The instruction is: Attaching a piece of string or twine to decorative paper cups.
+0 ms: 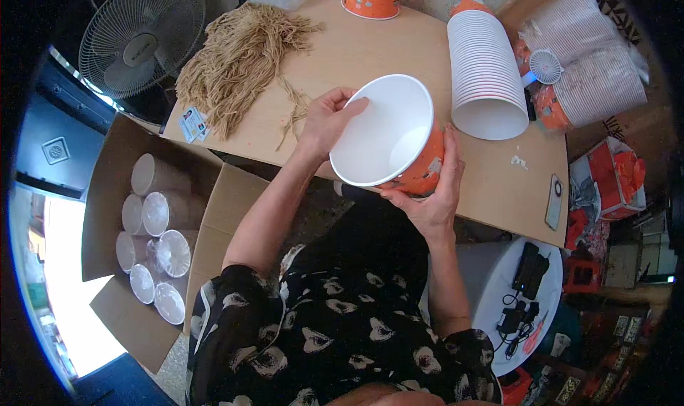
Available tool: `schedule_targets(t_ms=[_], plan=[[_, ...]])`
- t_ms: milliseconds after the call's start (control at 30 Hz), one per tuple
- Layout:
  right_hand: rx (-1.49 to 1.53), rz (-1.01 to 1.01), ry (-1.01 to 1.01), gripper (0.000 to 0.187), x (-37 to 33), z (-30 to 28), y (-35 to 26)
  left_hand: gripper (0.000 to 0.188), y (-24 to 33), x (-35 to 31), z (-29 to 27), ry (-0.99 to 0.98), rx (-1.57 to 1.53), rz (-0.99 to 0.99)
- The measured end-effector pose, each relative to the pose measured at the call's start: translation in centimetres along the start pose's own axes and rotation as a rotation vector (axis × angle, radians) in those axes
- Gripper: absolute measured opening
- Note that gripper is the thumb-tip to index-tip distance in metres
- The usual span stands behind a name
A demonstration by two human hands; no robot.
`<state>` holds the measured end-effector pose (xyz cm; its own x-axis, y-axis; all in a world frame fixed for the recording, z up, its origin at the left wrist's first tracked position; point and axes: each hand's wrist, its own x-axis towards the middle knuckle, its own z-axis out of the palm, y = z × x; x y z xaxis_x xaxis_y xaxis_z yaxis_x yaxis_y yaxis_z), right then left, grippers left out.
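Observation:
A large orange paper bucket (385, 128) with a white inside is tilted in front of me above the table's near edge, its open mouth facing up toward me. My left hand (329, 121) grips its rim on the left, thumb over the edge and fingers behind the wall. Around the lower right of its printed outer side, my right hand (436, 203) is closed, palm against the wall. To the right lies a long stack of nested paper buckets (484, 71), mouth toward me. Another orange bucket (372, 3) stands at the far edge of the table.
A bundle of tan cords (239, 60) covers the table's left part, near a fan (139, 46). Wrapped bucket stacks (588, 64) and a small handheld fan (546, 67) lie far right. A phone (553, 202) rests by the right edge. A cardboard box (107, 185) holds several wrapped stacks.

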<state>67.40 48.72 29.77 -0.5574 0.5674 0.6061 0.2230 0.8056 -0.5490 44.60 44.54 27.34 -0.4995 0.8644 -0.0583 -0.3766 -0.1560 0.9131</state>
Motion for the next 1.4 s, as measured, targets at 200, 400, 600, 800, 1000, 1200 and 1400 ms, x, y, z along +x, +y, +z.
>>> schedule_targets(t_ms=[200, 400, 600, 800, 1000, 1200, 1400], plan=[[0.07, 0.06, 0.14, 0.125, -2.0, 1.3, 0.7, 0.047, 0.9, -2.0, 0.0, -0.047, -0.192, -0.012], [0.234, 0.374, 0.262, 0.107, -3.7, 4.6, 2.7, 0.064, 0.0, -4.4, 1.9, -0.197, -0.057, 0.096], [0.262, 0.404, 0.15, 0.102, 0.0, 7.1, 2.5, 0.061, -0.8, 1.0, -0.3, -0.069, 0.257, 0.323], [0.181, 0.346, 0.154, 0.076, -0.6, 7.4, 4.7, 0.021, 2.0, 0.9, -6.2, 0.338, 0.951, 0.635], [0.351, 0.275, -0.058, 0.021, -2.5, 7.1, 1.7, 0.012, 1.0, -0.2, -7.8, 0.378, 1.503, 0.709], [0.756, 0.563, -0.157, 0.02, -3.3, 4.8, -0.1, 0.01, -0.3, -5.0, -2.8, 0.165, 1.178, 0.832], [0.809, 0.748, -0.366, 0.03, -4.4, 3.9, 0.4, 0.014, -1.6, -11.5, 0.3, 0.019, 1.259, 0.814]])
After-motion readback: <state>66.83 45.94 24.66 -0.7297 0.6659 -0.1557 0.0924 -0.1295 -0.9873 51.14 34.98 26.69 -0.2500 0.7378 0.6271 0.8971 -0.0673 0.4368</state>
